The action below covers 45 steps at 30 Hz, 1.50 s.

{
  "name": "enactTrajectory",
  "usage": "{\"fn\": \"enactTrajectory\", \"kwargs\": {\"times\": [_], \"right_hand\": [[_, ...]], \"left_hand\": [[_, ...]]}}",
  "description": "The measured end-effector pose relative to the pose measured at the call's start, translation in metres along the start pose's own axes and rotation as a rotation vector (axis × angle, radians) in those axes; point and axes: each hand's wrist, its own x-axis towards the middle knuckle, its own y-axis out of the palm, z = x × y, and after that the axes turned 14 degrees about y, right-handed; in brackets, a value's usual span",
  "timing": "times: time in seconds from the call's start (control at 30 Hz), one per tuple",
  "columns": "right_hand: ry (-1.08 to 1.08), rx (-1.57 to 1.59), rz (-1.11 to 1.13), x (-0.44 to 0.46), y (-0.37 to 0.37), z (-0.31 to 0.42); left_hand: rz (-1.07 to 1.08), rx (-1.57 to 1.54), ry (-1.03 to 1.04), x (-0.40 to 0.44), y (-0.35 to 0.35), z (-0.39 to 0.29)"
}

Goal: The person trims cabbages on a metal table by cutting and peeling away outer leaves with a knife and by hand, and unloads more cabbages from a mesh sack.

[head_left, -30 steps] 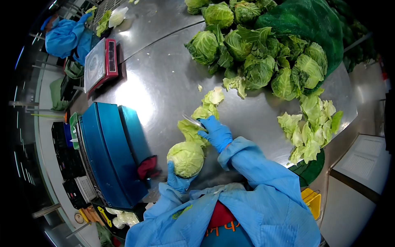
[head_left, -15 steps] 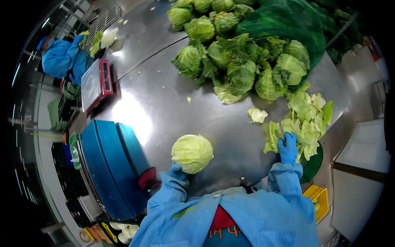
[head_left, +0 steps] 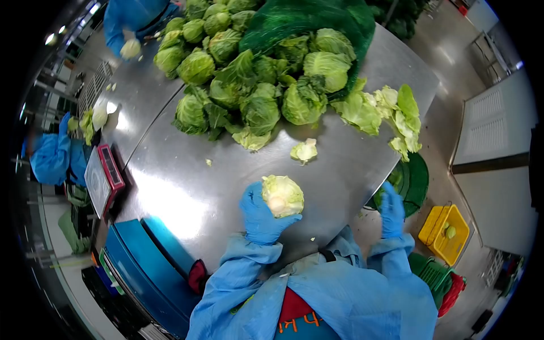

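Note:
A pale green cabbage [head_left: 285, 195] rests against the palm of my left hand [head_left: 262, 216], with the fingers and thumb curved around its left and lower sides. Its whitish stem end faces up toward me. Off the table's right edge, my right hand [head_left: 392, 212] is over the near side of a green bin [head_left: 416, 184]. Blur covers its fingers, and I cannot make out whether a knife is in them. Loose cabbage leaves [head_left: 403, 116] lie along the right edge of the table, some hanging over it. A small leaf piece [head_left: 304, 151] sits beyond the held cabbage.
Several untrimmed cabbages [head_left: 260, 107] are piled at the back of the steel table [head_left: 340, 181], beside a green mesh sack [head_left: 309, 20]. A red-rimmed scale [head_left: 105, 178] and blue containers [head_left: 141, 272] are at left. A yellow basket [head_left: 445, 232] stands at right. Co-workers in blue [head_left: 51, 156] work at left.
My left hand has closed around the cabbage, whose stem end now shows. My right hand, earlier holding a knife at the leaves, has moved off the table edge. The view has turned right.

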Motion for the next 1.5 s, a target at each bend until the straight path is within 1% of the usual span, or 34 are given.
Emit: {"fn": "enactTrajectory", "kwargs": {"times": [0.03,0.1,0.17,0.23,0.27,0.33,0.4,0.5,0.63,0.73,0.8,0.9,0.93,1.03,1.1,1.13,1.23,1.33,1.43,1.5], "right_hand": [[0.079,-0.052,0.163,-0.007,0.011,0.014],[0.236,-0.005,0.514,-0.018,0.043,0.015],[-0.027,-0.253,0.523,-0.033,0.063,0.070],[-0.141,-0.277,0.565,-0.039,0.078,0.090],[-0.199,-0.291,0.588,-0.041,0.083,0.096],[-0.291,-0.340,0.562,-0.043,0.087,0.101],[-0.373,-0.437,0.538,-0.041,0.090,0.099],[-0.401,-0.508,0.540,-0.037,0.090,0.098],[-0.339,-0.501,0.504,-0.031,0.097,0.083],[-0.302,-0.549,0.477,-0.026,0.102,0.079],[-0.264,-0.572,0.453,-0.025,0.105,0.087],[-0.134,-0.641,0.435,-0.013,0.116,0.100],[-0.056,-0.603,0.461,0.002,0.119,0.100],[0.159,-0.472,0.554,0.043,0.131,0.096],[0.265,-0.375,0.642,0.059,0.131,0.092],[0.269,-0.248,0.673,0.049,0.127,0.092],[-0.159,-0.314,0.689,0.008,0.109,0.099],[-0.267,-0.388,0.727,-0.013,0.110,0.088],[-0.265,-0.292,0.747,-0.011,0.113,0.081],[-0.282,-0.314,0.799,0.000,0.120,0.074]], "left_hand": [[0.038,0.087,0.020,0.004,0.003,-0.005],[0.104,0.080,0.037,0.014,0.006,-0.011],[0.144,0.082,0.059,0.023,0.009,-0.014],[0.157,0.093,0.088,0.030,0.013,-0.016],[0.133,0.092,0.069,0.031,0.015,-0.018],[0.079,0.087,0.032,0.033,0.023,-0.024],[0.079,0.133,0.008,0.035,0.029,-0.028],[0.112,0.235,0.019,0.041,0.035,-0.031],[0.110,0.297,0.101,0.057,0.042,-0.034],[0.212,0.281,-0.042,0.075,0.040,-0.049],[0.264,0.277,-0.092,0.083,0.043,-0.050],[0.327,0.258,-0.134,0.086,0.043,-0.056],[0.345,0.252,-0.144,0.084,0.042,-0.058],[0.262,0.453,0.017,0.067,0.048,-0.068],[0.211,0.307,0.061,0.064,0.040,-0.052],[0.199,0.235,0.065,0.055,0.033,-0.045],[0.132,0.100,0.083,0.046,0.024,-0.028],[0.081,0.127,0.127,0.046,0.023,-0.026],[0.131,0.092,0.082,0.046,0.027,-0.024],[0.168,0.090,0.063,0.049,0.027,-0.025]]}}
